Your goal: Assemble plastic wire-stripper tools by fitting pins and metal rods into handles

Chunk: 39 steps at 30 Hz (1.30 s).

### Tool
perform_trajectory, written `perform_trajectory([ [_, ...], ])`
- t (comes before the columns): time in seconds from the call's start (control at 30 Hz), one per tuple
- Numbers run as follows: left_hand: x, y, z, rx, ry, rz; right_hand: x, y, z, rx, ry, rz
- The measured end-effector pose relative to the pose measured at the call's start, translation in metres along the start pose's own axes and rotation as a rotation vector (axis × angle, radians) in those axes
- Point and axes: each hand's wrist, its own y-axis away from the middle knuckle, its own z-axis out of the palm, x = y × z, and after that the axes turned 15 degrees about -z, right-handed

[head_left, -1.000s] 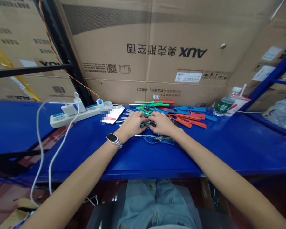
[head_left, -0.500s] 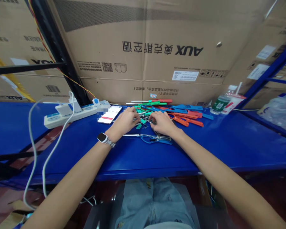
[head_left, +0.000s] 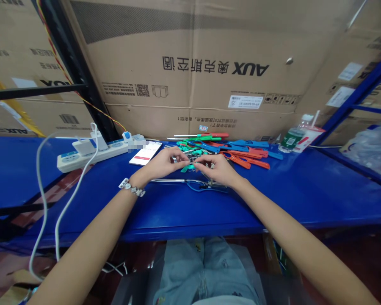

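My left hand (head_left: pixel 169 162) and my right hand (head_left: pixel 217 167) meet fingertip to fingertip over a pile of small green plastic and metal parts (head_left: pixel 190 168). Both are closed in a pinch; whatever sits between the fingers is too small to make out. Just in front of them lies an opened long-nosed lighter (head_left: pixel 197 185), with a metal tube to the left and a blue handle part to the right. Behind and to the right, orange handle pieces (head_left: pixel 254 163) and blue handle pieces (head_left: pixel 250 143) are heaped together. Green and red long-nosed lighters (head_left: pixel 206 136) lie at the back.
Left of the hands lies a phone (head_left: pixel 146 152), beside a white power strip (head_left: pixel 92 154) with chargers and a cable. A green-labelled bottle (head_left: pixel 292 139) and a cup with a straw (head_left: pixel 309 137) stand at the back right. A large cardboard box (head_left: pixel 209 84) walls off the blue table's (head_left: pixel 288 190) back.
My hands have drawn together from either side of the pile until their fingertips nearly touch. My left wrist has turned, so the watch face points away.
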Motion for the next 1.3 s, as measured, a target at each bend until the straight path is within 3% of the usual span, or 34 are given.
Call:
perform_trajectory([
  [0.23,0.005,0.001,0.006,-0.148,0.106,-0.021,-0.001,0.004,0.003,0.108,-0.032,0.010],
  [0.43,0.001,0.001,0.002,-0.181,0.134,-0.024,-0.005,0.010,-0.001,0.048,-0.153,0.002],
  [0.63,0.005,0.002,0.004,-0.092,0.019,0.102,-0.001,0.014,0.003,0.037,-0.204,0.046],
  [0.8,0.008,0.006,0.002,-0.119,-0.045,0.149,-0.007,0.021,-0.003,0.019,-0.034,-0.027],
  [0.93,0.011,0.009,0.003,-0.218,-0.079,0.137,-0.009,0.037,-0.015,-0.128,0.286,-0.128],
  [1.07,0.015,0.011,0.008,-0.270,-0.147,0.136,-0.004,0.050,-0.021,-0.265,0.404,-0.068],
  [1.3,0.012,0.010,0.015,-0.276,-0.236,0.137,0.002,0.052,-0.019,-0.282,0.462,-0.008],
])
